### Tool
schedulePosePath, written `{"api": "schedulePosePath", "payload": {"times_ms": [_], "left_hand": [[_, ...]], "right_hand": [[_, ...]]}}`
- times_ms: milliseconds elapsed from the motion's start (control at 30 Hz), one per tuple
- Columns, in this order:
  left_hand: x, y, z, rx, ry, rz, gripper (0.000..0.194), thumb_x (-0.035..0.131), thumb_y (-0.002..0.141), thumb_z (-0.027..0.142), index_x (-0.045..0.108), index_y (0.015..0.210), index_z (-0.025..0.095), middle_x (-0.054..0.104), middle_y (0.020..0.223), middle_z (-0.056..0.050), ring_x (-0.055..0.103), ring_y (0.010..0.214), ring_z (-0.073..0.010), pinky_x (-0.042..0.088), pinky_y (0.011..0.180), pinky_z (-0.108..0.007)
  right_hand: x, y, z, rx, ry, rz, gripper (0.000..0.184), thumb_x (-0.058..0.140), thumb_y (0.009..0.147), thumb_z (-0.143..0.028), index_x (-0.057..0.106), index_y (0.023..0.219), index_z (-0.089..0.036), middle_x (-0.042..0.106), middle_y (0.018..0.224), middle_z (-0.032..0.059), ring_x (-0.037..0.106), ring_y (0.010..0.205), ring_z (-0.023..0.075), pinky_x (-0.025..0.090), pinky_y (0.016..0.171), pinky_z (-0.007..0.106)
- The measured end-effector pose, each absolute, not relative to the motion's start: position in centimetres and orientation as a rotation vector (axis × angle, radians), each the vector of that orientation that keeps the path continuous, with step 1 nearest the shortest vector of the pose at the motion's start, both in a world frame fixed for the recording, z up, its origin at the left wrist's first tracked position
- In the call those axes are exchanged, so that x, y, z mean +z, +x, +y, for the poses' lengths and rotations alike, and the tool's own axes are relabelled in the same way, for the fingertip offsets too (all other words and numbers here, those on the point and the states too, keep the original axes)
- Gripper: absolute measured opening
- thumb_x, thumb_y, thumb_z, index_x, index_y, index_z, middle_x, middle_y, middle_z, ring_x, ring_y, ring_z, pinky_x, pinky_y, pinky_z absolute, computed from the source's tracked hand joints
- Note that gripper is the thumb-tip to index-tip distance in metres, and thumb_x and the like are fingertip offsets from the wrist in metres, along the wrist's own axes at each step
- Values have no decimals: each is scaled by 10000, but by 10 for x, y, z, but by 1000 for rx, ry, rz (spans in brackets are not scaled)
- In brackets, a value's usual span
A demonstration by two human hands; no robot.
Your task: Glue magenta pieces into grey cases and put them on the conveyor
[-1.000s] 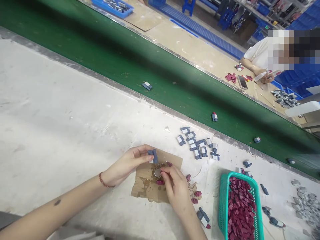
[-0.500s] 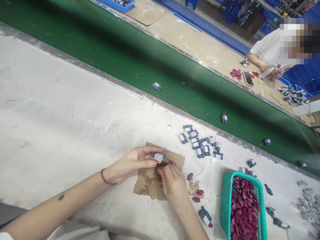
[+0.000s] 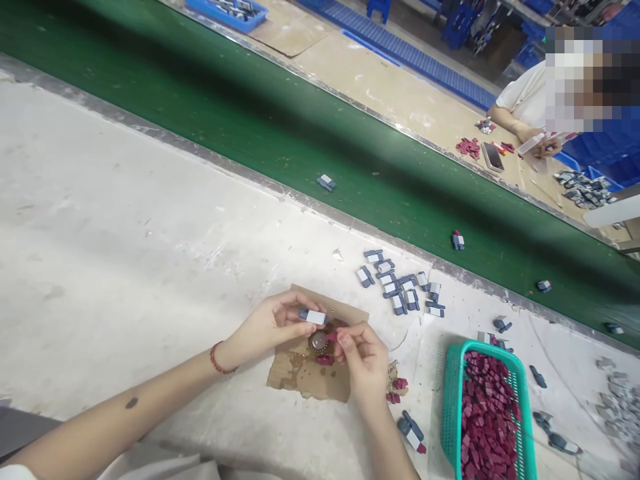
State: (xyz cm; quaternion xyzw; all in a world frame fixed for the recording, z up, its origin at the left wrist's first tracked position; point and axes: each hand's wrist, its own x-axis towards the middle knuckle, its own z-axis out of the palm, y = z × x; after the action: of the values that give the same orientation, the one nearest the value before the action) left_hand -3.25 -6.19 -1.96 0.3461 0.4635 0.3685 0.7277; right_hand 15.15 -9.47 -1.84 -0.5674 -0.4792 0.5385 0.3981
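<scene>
Left hand (image 3: 273, 325) pinching blue-and-white piece (image 3: 315, 317) | right hand (image 3: 367, 360) pinching maroon piece (image 3: 332, 337) | both pieces over cardboard (image 3: 313, 388), near round cap (image 3: 319, 342) | risk: maroon piece may slip, owing to narrow pinch

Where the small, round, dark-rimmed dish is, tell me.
In the head view, the dish sits lower middle, on the brown cardboard sheet, between left hand and right hand.

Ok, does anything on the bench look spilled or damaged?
Yes: the cardboard beneath the small round dish has dark, wet-looking stains, as if something dripped there, and its near edge looks ragged.
</scene>
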Motion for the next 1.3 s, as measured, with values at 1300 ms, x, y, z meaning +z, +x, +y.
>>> {"api": "schedulePosePath", "payload": {"times_ms": [1300], "left_hand": [[-14,-38,93,944,1598,1710,613,505,777,643,654,1065,124,707,1026,-75,645,1012,-224,423,748,-333]], "right_hand": [[34,318,-135,475,-2154,-1450,252,444,906,-317,654,972,-194,683,949,93,625,814,241,488,728,360]]}}
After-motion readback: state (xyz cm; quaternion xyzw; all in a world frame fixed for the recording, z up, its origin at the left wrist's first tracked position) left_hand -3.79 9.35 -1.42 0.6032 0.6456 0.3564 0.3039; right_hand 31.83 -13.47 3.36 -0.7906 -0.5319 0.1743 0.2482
